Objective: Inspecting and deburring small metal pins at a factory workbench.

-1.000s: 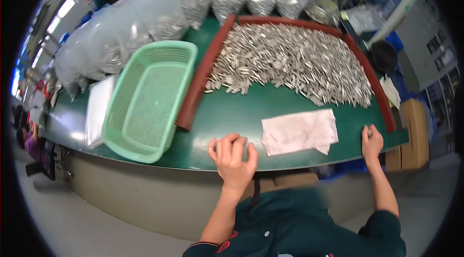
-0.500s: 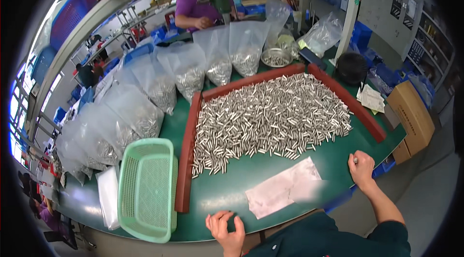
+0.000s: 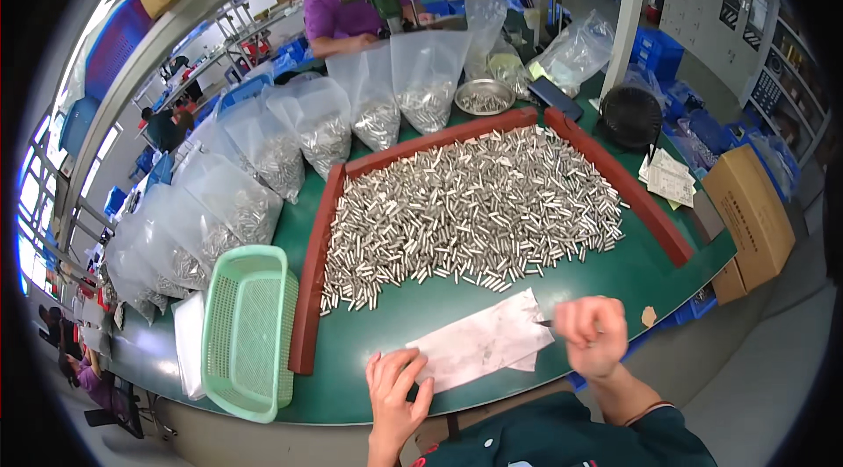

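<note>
A whitish, smudged strip of paper [image 3: 481, 341] lies on the green table [image 3: 386, 335] near its front edge. Another sheet's corner [image 3: 526, 363] peeks out beneath its right part. My left hand [image 3: 397, 392] is at the paper's left end, fingers curved but apart, holding nothing visible. Closed over the paper's right end, my right hand [image 3: 593, 335] grips a thin, dark-tipped thing like a pen [image 3: 545, 323]; most of it is hidden in the fist. Beyond the paper spreads a broad pile of short silvery metal pins [image 3: 474, 212].
Red-brown bars [image 3: 313, 283] frame the pile on three sides. At left stand a green plastic basket [image 3: 283, 335] and flat clear bags [image 3: 188, 344]. Filled plastic bags [image 3: 327, 129] line the back, near a metal bowl [image 3: 485, 97]. A cardboard box [image 3: 751, 217] stands right; a person [image 3: 329, 10] sits behind.
My right hand has moved left from the table's right edge to the paper, with the thin thing in it. My left hand has come to the paper's left end. The view has shifted slightly.
</note>
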`<state>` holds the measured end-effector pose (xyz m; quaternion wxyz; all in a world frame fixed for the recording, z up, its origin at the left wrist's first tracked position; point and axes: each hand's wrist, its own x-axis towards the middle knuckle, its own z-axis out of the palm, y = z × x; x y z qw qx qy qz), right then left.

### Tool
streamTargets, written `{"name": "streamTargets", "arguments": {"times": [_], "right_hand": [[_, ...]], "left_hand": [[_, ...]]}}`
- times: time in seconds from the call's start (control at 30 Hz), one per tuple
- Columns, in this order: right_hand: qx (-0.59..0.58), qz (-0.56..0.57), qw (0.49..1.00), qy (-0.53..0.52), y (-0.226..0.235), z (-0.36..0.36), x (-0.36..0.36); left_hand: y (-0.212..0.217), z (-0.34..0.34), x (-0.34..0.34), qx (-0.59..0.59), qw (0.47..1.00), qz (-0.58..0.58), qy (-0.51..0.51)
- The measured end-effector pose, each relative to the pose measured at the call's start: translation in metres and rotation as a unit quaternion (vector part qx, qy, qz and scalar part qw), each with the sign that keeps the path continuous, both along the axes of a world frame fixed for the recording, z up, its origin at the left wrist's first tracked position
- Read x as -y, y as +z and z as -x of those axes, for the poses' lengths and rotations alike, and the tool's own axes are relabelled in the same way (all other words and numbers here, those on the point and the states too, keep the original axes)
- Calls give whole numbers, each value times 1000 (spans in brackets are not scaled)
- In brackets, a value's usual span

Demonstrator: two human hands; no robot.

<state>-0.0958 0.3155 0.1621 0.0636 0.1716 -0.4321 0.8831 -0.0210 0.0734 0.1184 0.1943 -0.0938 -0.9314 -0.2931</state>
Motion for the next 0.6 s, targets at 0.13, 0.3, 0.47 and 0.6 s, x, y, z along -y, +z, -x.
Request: {"name": "streamTargets", "arguments": {"times": [0.13, 0.3, 0.47, 0.6], "right_hand": [[53, 23, 995, 77, -20, 8, 26], [59, -4, 989, 132, -45, 8, 19], [107, -11, 991, 85, -52, 8, 11], [63, -23, 993, 100, -44, 11, 2]], "left_hand": [[0, 11, -18, 104, 989, 72, -77], [-7, 16, -27, 164, 980, 83, -80], [-6, 21, -28, 176, 976, 93, -87], [-5, 25, -33, 184, 973, 92, -106]]}}
